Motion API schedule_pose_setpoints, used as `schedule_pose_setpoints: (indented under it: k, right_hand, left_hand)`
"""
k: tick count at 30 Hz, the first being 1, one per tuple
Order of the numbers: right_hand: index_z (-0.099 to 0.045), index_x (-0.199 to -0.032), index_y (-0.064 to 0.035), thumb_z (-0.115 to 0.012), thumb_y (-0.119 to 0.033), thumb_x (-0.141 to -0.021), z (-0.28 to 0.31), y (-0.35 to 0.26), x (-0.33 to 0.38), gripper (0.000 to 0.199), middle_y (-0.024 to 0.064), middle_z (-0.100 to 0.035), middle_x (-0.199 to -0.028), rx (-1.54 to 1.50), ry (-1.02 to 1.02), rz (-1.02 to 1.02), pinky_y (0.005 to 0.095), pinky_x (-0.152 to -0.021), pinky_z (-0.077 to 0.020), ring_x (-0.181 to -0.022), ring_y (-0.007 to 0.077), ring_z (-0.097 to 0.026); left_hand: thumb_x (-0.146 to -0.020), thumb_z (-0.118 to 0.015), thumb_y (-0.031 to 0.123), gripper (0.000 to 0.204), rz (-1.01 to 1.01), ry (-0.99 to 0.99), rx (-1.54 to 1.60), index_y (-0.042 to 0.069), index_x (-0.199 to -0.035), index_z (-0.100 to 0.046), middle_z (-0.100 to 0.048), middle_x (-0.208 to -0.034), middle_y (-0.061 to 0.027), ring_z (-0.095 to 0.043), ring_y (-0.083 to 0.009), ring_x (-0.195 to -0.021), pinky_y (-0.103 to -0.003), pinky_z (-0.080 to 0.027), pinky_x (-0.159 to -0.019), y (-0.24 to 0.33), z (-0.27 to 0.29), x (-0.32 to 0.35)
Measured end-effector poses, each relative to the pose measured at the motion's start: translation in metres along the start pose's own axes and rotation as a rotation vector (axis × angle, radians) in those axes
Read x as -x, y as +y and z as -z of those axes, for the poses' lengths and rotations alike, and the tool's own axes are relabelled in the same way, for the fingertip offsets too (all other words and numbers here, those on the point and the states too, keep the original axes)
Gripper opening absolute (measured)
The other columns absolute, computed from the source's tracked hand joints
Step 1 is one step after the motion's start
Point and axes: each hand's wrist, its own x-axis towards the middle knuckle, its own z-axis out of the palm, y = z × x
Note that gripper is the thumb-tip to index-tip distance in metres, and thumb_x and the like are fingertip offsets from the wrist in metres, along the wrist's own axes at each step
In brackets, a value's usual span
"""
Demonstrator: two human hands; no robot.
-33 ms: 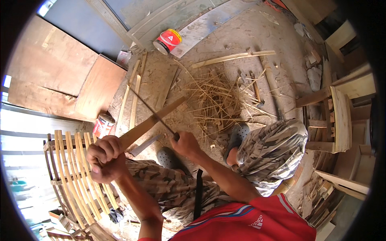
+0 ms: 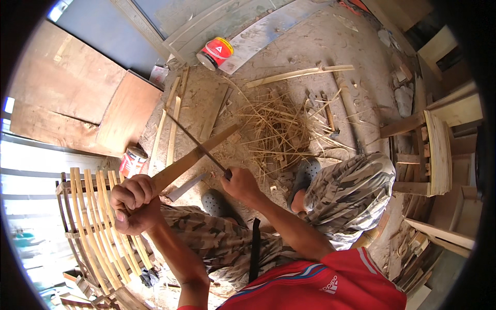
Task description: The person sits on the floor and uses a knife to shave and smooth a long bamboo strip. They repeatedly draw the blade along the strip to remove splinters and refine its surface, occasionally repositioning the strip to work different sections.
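Left hand (image 2: 135, 204): fist clamped round the near end of the strip (image 2: 175, 170), which slants up and right, away from the body.
Right hand (image 2: 242, 184): clamped on the tool (image 2: 214, 160) by its handle.
Tool: thin, dark, laid across the strip beyond its middle; file or blade, can't tell.
Change: right hand and tool shifted a hair rightward; left hand and strip look static.
Meaning: likely a sliver of one stroke; no fresh mark visible on the strip.
Clogs (image 2: 217, 203): on both feet, beyond the hands.
Slatted frame (image 2: 77, 191): left of the left fist.
Shavings (image 2: 279, 129): heaped right of the strip's far end, unchanged.
Red tub (image 2: 217, 53): farthest out.
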Motion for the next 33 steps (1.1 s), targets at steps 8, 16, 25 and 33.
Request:
schedule_pose_setpoints:
  k: [8, 16, 25, 33]
  right_hand:
    - [-0.066, -0.079, 0.0006, -0.065, -0.031, -0.079, -0.011, 0.039, -0.018, 0.031, 0.0201, -0.064, -0.069, 0.031, -0.039, -0.110, 0.0485, -0.063, -0.0516, -0.066, 0.0385, -0.064]
    - [-0.067, -0.085, -0.0032, -0.064, -0.034, -0.079, -0.005, -0.007, 0.016, 0.032, 0.0224, -0.064, -0.071, -0.070, -0.059, 0.144, 0.0480, -0.065, -0.0530, -0.067, 0.0404, -0.064]
    - [-0.064, -0.081, 0.0005, -0.063, -0.029, -0.082, -0.014, 0.068, 0.011, 0.030, 0.0196, -0.063, -0.067, 0.119, -0.038, -0.199, 0.0441, -0.059, -0.0508, -0.063, 0.0360, -0.065]
    - [-0.066, -0.084, -0.0015, -0.062, -0.030, -0.083, -0.046, -0.016, 0.017, 0.029, 0.0199, -0.063, -0.067, -0.043, 0.014, 0.114, 0.0473, -0.060, -0.0510, -0.063, 0.0387, -0.063]
  left_hand:
    - [-0.082, -0.057, 0.035, 0.039, 0.034, -0.109, 0.028, 0.011, -0.062, -0.035, -0.033, -0.049, 0.0020, -0.030, -0.0111, -0.041, -0.027, -0.023, -0.042, -0.004, -0.009, -0.005]
    - [-0.081, -0.059, 0.034, 0.039, 0.056, -0.059, 0.029, 0.011, -0.062, -0.034, -0.032, -0.049, 0.0009, -0.029, -0.0117, -0.044, -0.028, -0.022, -0.043, -0.004, -0.003, 0.001]
    - [-0.083, -0.054, 0.032, 0.035, -0.001, 0.163, 0.047, 0.014, -0.065, -0.030, -0.025, -0.054, 0.0011, -0.024, -0.0110, -0.045, -0.027, -0.021, -0.045, -0.006, 0.006, -0.001]
    - [-0.087, -0.047, 0.040, 0.042, -0.194, 0.924, -0.331, 0.019, -0.059, -0.024, -0.017, -0.049, 0.0040, -0.015, -0.0079, -0.039, -0.024, -0.013, -0.039, -0.013, -0.018, -0.019]
